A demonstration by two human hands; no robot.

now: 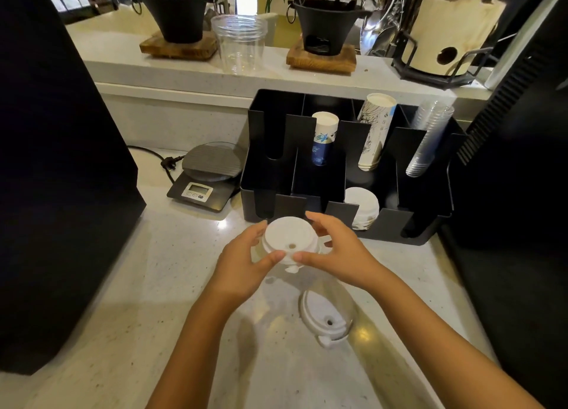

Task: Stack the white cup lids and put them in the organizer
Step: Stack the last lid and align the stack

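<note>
A stack of white cup lids (289, 238) is held above the counter between both hands. My left hand (242, 265) grips its left side and my right hand (338, 255) its right side. The top lid shows a small round hole. One more white lid (325, 321) lies alone on the counter, nearer to me, under my right forearm. Just behind the hands stands the black organizer (307, 162). A pile of white lids (362, 207) fills one of its front compartments; the front compartments to the left look bare.
Paper cup stacks (324, 136) (375, 132) and clear plastic cups (430, 138) lean in the organizer's rear slots. A digital scale (206, 175) sits to its left. Large black machines flank the counter. A clear jar (241, 44) stands on the raised ledge behind.
</note>
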